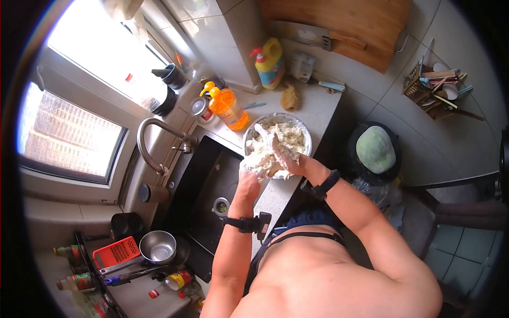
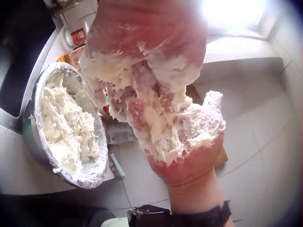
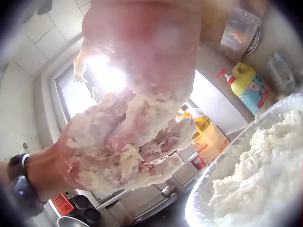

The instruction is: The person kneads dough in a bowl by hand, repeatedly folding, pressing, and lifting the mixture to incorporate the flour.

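Wet, sticky dough (image 1: 290,132) fills a round metal bowl (image 1: 309,142) on the counter beside the sink. Over the bowl's near side my two hands meet, thickly coated with dough. My left hand (image 1: 250,170) is at the left, and its dough-covered fingers reach forward, fairly straight in the right wrist view. Against it lies my right hand (image 1: 287,155), fingers extended and thumb raised in the left wrist view. Clumps of dough (image 2: 158,120) cling between the palms and fingers. In both wrist views the bowl is off to the side of the hands.
Left of the bowl is a black sink (image 1: 204,169) with a curved faucet (image 1: 143,140). An orange pump bottle (image 1: 228,108), a yellow pump bottle (image 1: 270,66) and a sponge (image 1: 290,98) stand behind it. A green melon (image 1: 375,149) is at the right.
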`<move>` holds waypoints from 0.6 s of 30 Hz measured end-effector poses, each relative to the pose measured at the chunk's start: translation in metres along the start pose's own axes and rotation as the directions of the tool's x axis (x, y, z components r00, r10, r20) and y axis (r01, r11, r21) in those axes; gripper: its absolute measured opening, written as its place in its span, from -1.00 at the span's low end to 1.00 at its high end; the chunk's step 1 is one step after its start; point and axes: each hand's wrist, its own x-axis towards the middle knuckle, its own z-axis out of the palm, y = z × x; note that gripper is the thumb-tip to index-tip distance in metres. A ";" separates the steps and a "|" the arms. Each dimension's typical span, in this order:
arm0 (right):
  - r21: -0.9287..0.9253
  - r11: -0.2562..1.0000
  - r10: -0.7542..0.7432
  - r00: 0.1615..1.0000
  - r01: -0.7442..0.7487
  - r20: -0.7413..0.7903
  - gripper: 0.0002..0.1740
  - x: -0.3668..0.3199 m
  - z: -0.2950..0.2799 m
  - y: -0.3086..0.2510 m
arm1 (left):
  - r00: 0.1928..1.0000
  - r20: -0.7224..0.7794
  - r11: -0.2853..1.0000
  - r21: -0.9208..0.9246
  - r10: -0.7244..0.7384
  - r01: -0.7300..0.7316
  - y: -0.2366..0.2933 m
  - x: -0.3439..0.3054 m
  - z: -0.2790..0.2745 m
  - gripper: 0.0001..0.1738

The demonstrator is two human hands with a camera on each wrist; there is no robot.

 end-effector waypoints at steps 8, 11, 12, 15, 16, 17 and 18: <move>0.752 -0.606 0.213 0.858 -0.259 0.467 -0.13 0.016 -0.017 0.002 | 0.989 -0.150 0.922 -0.385 -0.012 -0.048 0.015 -0.009 0.005 -0.61; 0.613 -0.776 0.192 0.870 -0.149 0.454 -0.12 0.025 -0.041 -0.003 | 0.996 -0.086 0.883 -0.470 -0.039 -0.006 0.009 -0.006 -0.014 -0.50; 0.595 -0.795 0.197 0.879 -0.116 0.435 -0.14 0.025 -0.043 -0.005 | 0.998 -0.029 0.868 -0.495 -0.064 0.042 0.009 -0.005 -0.014 -0.49; 0.502 -0.863 0.168 0.899 -0.064 0.405 -0.24 0.022 -0.032 -0.010 | 0.996 0.030 0.895 -0.438 -0.085 0.090 0.012 -0.008 0.000 -0.46; 0.516 -0.853 0.175 0.887 -0.080 0.428 -0.24 0.019 -0.024 -0.013 | 0.996 0.052 0.911 -0.403 -0.079 0.093 0.011 -0.007 0.004 -0.43; 0.572 -0.815 0.193 0.888 -0.092 0.418 -0.25 0.018 -0.022 -0.016 | 0.995 0.075 0.925 -0.368 -0.071 0.094 0.011 -0.006 0.006 -0.39; 0.626 -0.773 0.208 0.890 -0.104 0.406 -0.26 0.017 -0.020 -0.019 | 0.992 0.067 0.914 -0.387 -0.105 0.123 0.000 0.000 -0.001 -0.44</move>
